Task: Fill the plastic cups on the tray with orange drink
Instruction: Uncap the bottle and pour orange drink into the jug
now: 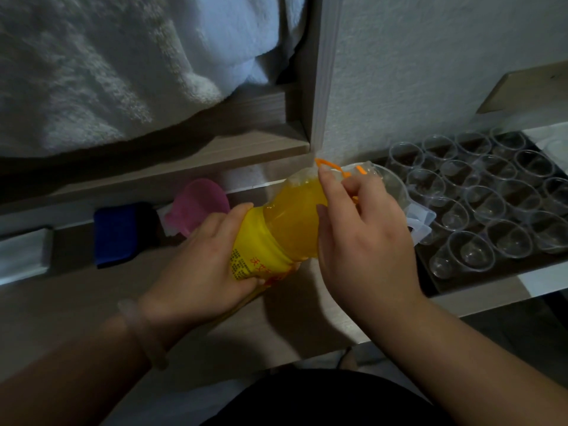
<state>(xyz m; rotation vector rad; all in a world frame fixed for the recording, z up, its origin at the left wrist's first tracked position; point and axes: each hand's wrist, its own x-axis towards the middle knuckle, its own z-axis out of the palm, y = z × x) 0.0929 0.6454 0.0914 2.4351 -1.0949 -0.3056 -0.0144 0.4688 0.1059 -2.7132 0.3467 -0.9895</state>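
Note:
A bottle of orange drink [292, 222] with a yellow label lies tilted, its neck pointing up and to the right. My left hand [203, 269] grips it round the label. My right hand [359, 238] is curled round the neck, its fingers at the orange cap [361, 170], which they partly hide. Just behind the neck stands a clear plastic jug [393, 182]. To the right, several clear plastic cups [485, 207] stand in rows on a dark tray [428, 272]; they look empty.
A pink cup-like thing [199, 204], a blue cloth [116, 235] and a white box [21, 250] sit at the back left of the counter. A wooden shelf [215, 155] stacked with white towels [123, 72] overhangs them. A textured wall rises behind the tray.

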